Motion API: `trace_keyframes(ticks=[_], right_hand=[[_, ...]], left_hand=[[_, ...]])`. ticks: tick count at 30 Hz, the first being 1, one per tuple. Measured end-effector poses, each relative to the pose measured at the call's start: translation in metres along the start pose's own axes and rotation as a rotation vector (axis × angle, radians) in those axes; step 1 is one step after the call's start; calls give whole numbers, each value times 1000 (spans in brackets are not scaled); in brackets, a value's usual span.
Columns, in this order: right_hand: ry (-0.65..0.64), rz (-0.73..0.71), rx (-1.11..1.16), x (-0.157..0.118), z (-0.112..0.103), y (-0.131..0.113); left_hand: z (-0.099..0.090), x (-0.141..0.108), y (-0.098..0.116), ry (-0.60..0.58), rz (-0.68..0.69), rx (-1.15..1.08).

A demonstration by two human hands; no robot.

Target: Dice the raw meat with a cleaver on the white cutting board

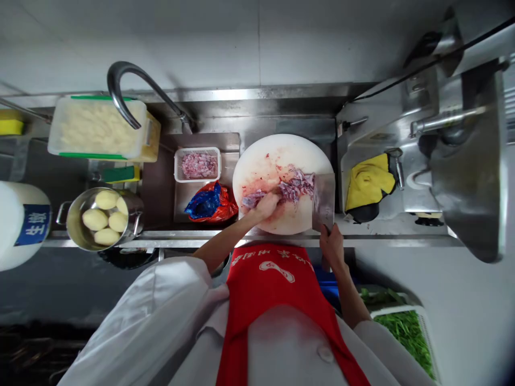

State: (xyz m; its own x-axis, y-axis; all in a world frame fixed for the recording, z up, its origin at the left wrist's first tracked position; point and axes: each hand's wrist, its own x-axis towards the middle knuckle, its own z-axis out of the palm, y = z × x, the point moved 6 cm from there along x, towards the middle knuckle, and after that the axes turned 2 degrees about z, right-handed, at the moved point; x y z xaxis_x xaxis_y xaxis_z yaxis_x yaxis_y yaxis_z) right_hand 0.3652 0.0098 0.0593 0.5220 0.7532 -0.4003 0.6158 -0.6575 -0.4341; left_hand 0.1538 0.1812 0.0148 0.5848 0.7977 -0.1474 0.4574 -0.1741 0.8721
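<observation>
At the far left stands a white bucket (8,214) with a blue label. To its right, a metal pot (73,219) holds peeled potatoes (95,219); its deep wall presumably keeps them from rolling. Farther off, a clear box (152,133) with green clips contains pale pieces, apparently contained against spillage.

Right of these, a white basket (176,166) carries chopped pinkish pieces (199,165); its perforated sides would suit draining. Just nearer lies a crumpled red and blue bag (226,206), its mouth apparently open.

Next is the round white board (281,147), squarely before the wearer, a position judged to put it within reach of both arms. The shredded purplish-red meat (296,185) lies across its middle. The left hand (266,207) rests on the meat's left part with fingers curled, seemingly to steady it; whether it grips a strip cannot be told. The right hand (333,247) is closed around the handle of a cleaver (324,195), whose broad blade lies over the board's right side, beside the meat and clear of the left fingers.

Farther right, a yellow cloth (368,179) lies bunched, conveniently near for wiping.
</observation>
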Motion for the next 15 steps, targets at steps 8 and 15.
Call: trace_keyframes(ticks=[8,15], right_hand=[[47,32,53,-4,-9,25],[42,54,65,-3,-10,35]], left_hand=[[-13,66,43,163,117,108],[-3,31,17,-241,181,482]])
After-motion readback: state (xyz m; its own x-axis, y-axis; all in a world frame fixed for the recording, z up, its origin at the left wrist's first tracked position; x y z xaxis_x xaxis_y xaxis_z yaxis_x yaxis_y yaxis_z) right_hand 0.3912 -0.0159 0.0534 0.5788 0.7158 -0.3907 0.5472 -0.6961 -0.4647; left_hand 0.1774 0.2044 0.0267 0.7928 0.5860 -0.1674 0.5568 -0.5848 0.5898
